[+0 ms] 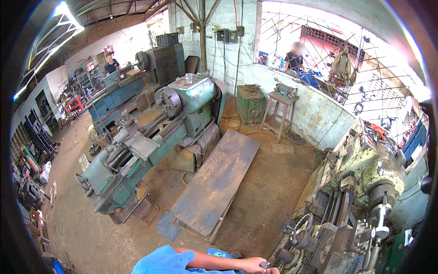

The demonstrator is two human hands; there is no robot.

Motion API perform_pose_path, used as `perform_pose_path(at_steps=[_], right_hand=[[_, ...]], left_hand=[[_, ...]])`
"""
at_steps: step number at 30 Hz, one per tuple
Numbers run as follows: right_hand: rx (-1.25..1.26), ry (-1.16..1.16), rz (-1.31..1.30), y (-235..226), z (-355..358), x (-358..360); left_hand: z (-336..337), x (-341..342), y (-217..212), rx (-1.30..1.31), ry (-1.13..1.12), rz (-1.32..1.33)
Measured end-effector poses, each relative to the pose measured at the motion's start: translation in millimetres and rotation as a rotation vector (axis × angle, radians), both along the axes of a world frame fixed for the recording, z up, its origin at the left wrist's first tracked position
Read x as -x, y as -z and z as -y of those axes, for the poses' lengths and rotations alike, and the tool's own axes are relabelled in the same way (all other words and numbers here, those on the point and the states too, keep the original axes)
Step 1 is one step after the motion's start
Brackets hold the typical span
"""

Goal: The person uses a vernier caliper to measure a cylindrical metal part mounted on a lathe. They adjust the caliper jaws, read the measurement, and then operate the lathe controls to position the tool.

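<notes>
Grey metal handle (265, 264) on the worn green-grey lathe (351, 205) at lower right is gripped by one bare hand (253, 265); fingers are curled on it at the frame's bottom edge. Which hand can't be told; blue sleeve (159, 262) is seen behind it. Rusty steel plate (214, 182) lies on the dirt floor, w/ a second green lathe (150, 137) beyond.

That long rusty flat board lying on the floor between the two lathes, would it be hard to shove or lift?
The rusty flat board looks like steel plate, so probably heavy for its thickness. It rests on a low frame on the dirt floor, so it would likely scrape rather than slide. Being flat, it seems unlikely to roll or tip.
</notes>
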State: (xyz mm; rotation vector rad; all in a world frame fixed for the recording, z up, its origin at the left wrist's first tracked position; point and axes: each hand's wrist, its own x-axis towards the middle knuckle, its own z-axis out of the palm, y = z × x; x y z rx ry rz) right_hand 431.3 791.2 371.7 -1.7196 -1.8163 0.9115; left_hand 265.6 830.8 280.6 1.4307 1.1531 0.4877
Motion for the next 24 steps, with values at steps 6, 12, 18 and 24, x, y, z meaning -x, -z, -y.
perform_pose_path(at_steps=[6,12,18,24], right_hand=[[-0.013,-0.038,-0.009,-8.9,0.3,3.1],[0.029,-0.037,0.057,-9.2,-0.7,3.2],[0.066,-0.064,0.046,-9.0,-5.2,0.5],[0.06,-0.098,0.049,-8.8,-10.3,-2.2]], left_hand=[[0.7,3.6,-10.9,-0.055,0.007,0.069],[-0.3,7.2,-32.4,-0.051,0.056,0.024],[0.7,4.8,-30.4,-0.067,0.013,-0.009],[2.8,1.7,-22.9,-0.055,-0.022,0.007]])
